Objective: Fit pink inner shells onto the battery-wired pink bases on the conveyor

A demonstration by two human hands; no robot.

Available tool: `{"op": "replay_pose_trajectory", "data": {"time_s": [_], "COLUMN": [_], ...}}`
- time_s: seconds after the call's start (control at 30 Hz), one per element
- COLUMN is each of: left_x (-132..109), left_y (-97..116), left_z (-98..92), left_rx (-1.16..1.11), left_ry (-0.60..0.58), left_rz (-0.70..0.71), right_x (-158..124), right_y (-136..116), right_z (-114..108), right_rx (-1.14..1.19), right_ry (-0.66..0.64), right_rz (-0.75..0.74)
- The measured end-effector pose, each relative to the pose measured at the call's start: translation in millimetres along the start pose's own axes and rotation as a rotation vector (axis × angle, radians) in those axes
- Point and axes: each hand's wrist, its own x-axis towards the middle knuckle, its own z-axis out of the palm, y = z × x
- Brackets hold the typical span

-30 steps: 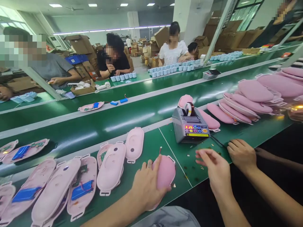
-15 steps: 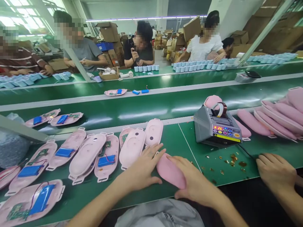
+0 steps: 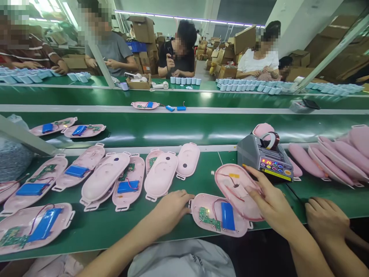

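A pink device shell lies opened in front of me on the green bench. Its lower half [image 3: 211, 227] lies flat and shows a blue battery [image 3: 227, 216], a green circuit board [image 3: 208, 214] and red wires. My right hand [image 3: 271, 202] grips the right edge of the upper half [image 3: 233, 186], which is tilted up with its inside facing me. My left hand [image 3: 171, 209] lies flat on the bench, fingers stretched to the lower half's left end and touching it.
A grey tape dispenser [image 3: 266, 159] stands just behind my right hand. Several pink shells [image 3: 160, 179], some open with batteries, lie to the left. Pink covers [image 3: 331, 163] are piled at the right. A co-worker's hand [image 3: 325, 221] rests at the right. People work across the conveyor [image 3: 184, 129].
The closed pink shell under both hands is now opened into two halves. My right hand has lifted the upper half to the right. The view has shifted left.
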Motion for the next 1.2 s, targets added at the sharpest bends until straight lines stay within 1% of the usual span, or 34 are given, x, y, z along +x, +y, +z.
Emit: {"op": "replay_pose_trajectory", "data": {"time_s": [0.07,0.13,0.23,0.33,0.4,0.43,0.5,0.6,0.7,0.77,0.87,0.97,1.03,1.1,1.2], "left_x": [3.0,6.4,8.5,7.7,8.0,9.0,12.9,23.1,36.3,45.1,56.0,61.4,61.8,60.7,59.0], "left_y": [-5.8,-10.2,-12.8,-10.5,-6.1,-2.8,5.8,21.3,32.5,34.1,29.6,23.9,21.9,21.0,19.7], "left_z": [-9.1,-16.0,-27.0,-40.5,-46.1,-46.2,-39.1,-12.9,18.6,35.4,50.0,53.4,51.7,49.3,47.1], "left_rx": [0.053,0.125,0.211,0.150,0.008,-0.079,-0.258,-0.461,-0.538,-0.565,-0.691,-0.902,-0.979,-0.984,-0.985], "left_ry": [-0.015,-0.032,-0.054,-0.070,-0.063,-0.041,0.049,0.278,0.506,0.576,0.612,0.609,0.578,0.551,0.545], "left_rz": [0.013,0.077,0.172,0.226,0.226,0.209,0.168,0.125,0.087,0.112,0.123,0.024,-0.037,-0.070,-0.100], "right_x": [-3.3,-5.1,-5.9,-6.3,-5.9,-5.2,-2.5,3.6,8.9,12.1,18.9,28.2,33.4,37.1,40.7], "right_y": [-1.4,-3.6,-6.2,-5.3,-4.5,-4.8,-7.9,-18.9,-32.3,-38.7,-41.3,-39.2,-38.5,-38.8,-38.9], "right_z": [3.6,8.4,14.1,15.6,14.6,14.0,13.1,12.4,10.0,6.1,0.6,4.6,15.2,29.0,46.1], "right_rx": [0.009,0.023,-0.028,-0.190,-0.308,-0.360,-0.433,-0.467,-0.432,-0.389,-0.308,-0.248,-0.225,-0.198,-0.142], "right_ry": [-0.121,-0.220,-0.309,-0.292,-0.246,-0.229,-0.220,-0.216,-0.191,-0.185,-0.234,-0.305,-0.289,-0.259,-0.289], "right_rz": [0.031,0.046,0.016,-0.029,-0.081,-0.121,-0.222,-0.353,-0.405,-0.404,-0.335,-0.229,-0.193,-0.185,-0.177]}}
